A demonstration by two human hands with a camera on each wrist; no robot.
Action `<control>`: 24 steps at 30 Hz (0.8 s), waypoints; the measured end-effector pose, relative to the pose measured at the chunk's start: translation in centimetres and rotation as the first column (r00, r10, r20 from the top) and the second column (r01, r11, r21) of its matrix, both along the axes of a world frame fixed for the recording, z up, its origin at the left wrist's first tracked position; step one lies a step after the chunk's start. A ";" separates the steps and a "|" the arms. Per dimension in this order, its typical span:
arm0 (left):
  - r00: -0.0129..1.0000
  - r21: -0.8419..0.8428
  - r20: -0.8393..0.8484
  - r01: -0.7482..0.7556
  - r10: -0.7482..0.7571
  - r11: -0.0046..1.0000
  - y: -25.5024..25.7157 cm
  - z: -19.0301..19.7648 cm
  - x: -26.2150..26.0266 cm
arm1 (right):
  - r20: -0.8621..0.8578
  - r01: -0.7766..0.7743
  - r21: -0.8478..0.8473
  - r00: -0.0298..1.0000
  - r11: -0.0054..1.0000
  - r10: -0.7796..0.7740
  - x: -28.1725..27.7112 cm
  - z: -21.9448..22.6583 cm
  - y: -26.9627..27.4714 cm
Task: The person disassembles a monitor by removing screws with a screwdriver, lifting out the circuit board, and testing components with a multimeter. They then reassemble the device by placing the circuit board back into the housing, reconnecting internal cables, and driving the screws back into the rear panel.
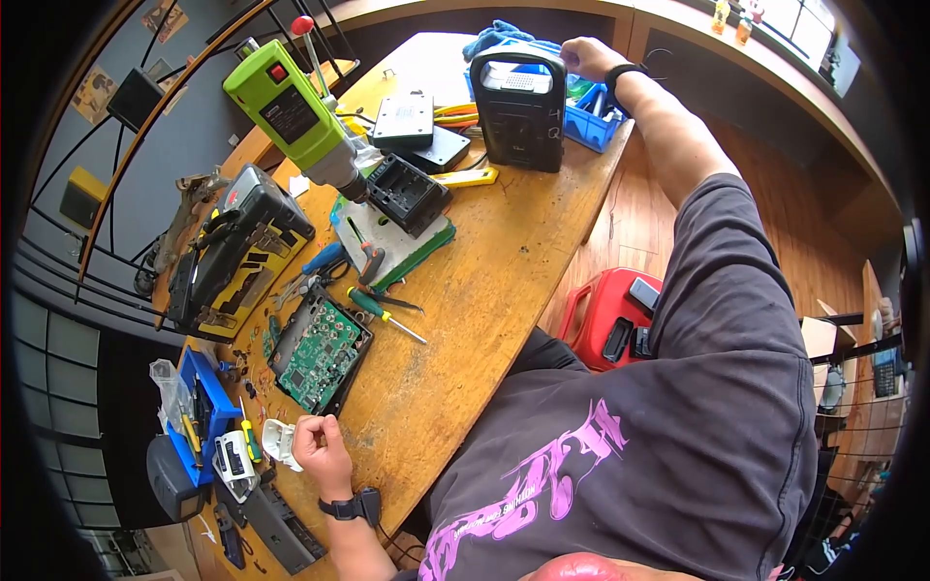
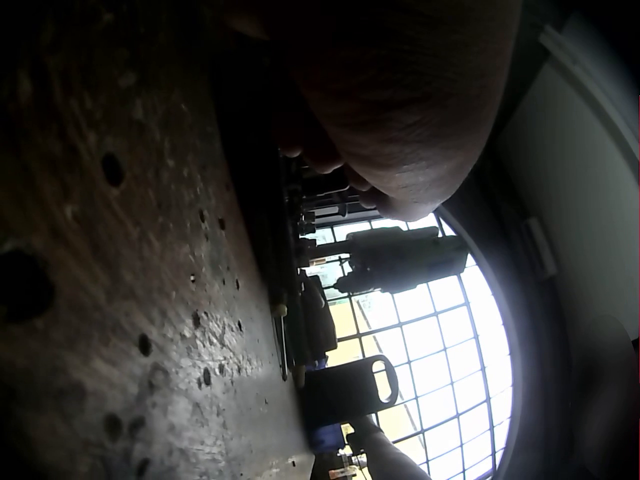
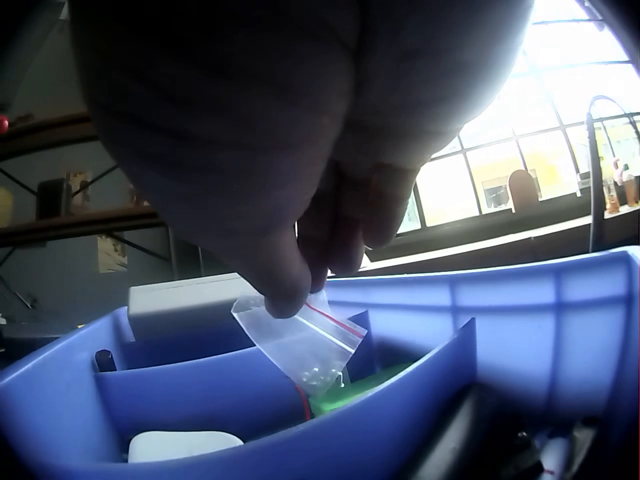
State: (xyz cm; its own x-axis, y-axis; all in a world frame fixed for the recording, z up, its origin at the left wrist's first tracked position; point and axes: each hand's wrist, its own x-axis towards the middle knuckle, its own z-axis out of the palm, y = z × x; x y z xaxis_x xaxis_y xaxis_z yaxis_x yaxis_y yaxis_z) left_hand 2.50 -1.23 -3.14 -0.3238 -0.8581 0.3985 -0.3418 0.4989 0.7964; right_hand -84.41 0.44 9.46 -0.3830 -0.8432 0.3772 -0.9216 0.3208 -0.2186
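Observation:
My right hand (image 1: 589, 60) is over a blue divided bin (image 1: 587, 130) at the far end of the workbench. In the right wrist view its thumb and fingers pinch a small clear zip bag (image 3: 305, 345) with a red line along its seal. The bag hangs above a compartment with something green (image 3: 375, 390) in it. My left hand (image 1: 323, 453) rests loosely curled at the near edge, beside an opened white case (image 1: 280, 442). Just beyond it lies an opened device with a green circuit board (image 1: 321, 354). The left wrist view is dark, and the palm hides the fingertips there.
A black panel with a handle (image 1: 519, 116) stands upright beside the bin. A green drill on a stand (image 1: 291, 111) rises mid-bench, with screwdrivers (image 1: 387, 315) and a yellow cutter (image 1: 467, 178) around. A black-yellow toolbox (image 1: 242, 252) sits behind; a red case (image 1: 593, 315) is below the edge.

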 end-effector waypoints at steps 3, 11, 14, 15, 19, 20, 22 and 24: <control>1.000 -0.061 0.014 0.024 -0.023 0.998 -0.4 -0.4 0.2 | 0.043 0.032 0.160 0.998 0.987 -0.040 2.4 1.1 0.4; 0.999 -0.088 0.027 0.044 -0.042 0.995 -0.4 -0.5 0.0 | 0.078 0.007 0.554 0.995 0.833 -0.061 3.5 0.7 -0.4; 1.000 0.019 0.006 -0.009 0.009 1.000 -0.1 0.0 -0.2 | 0.022 -0.012 0.572 1.000 0.820 -0.001 3.3 0.4 -0.8; 1.000 0.022 -0.001 -0.012 0.013 1.000 -0.1 -0.1 -0.2 | -0.012 -0.005 0.573 1.000 0.820 0.014 3.6 0.5 -0.8; 1.000 0.022 -0.012 -0.015 0.015 1.000 -0.2 -0.2 -0.1 | 0.009 0.032 0.543 0.999 0.839 -0.044 4.6 0.7 -0.9; 1.000 0.023 -0.011 -0.014 0.015 1.000 -0.2 -0.2 -0.1 | 0.045 0.034 0.504 0.997 0.863 -0.065 4.9 0.7 -0.9; 1.000 0.030 -0.002 -0.019 0.019 0.999 -0.1 -0.1 -0.1 | 0.083 0.038 0.466 0.993 0.884 -0.086 5.2 0.9 -0.8; 1.000 0.028 -0.006 -0.013 0.013 1.000 -0.1 -0.1 -0.2 | 0.055 0.097 0.437 0.989 0.894 -0.135 4.7 0.7 -0.9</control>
State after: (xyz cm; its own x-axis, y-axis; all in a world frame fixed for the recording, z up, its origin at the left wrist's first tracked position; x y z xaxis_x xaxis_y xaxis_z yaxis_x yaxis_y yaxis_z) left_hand 2.34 -1.38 -3.29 -0.3106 -0.8728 0.3765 -0.3431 0.4723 0.8119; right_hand -79.71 -0.48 10.17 -0.5017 -0.8635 -0.0515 -0.8569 0.5043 -0.1068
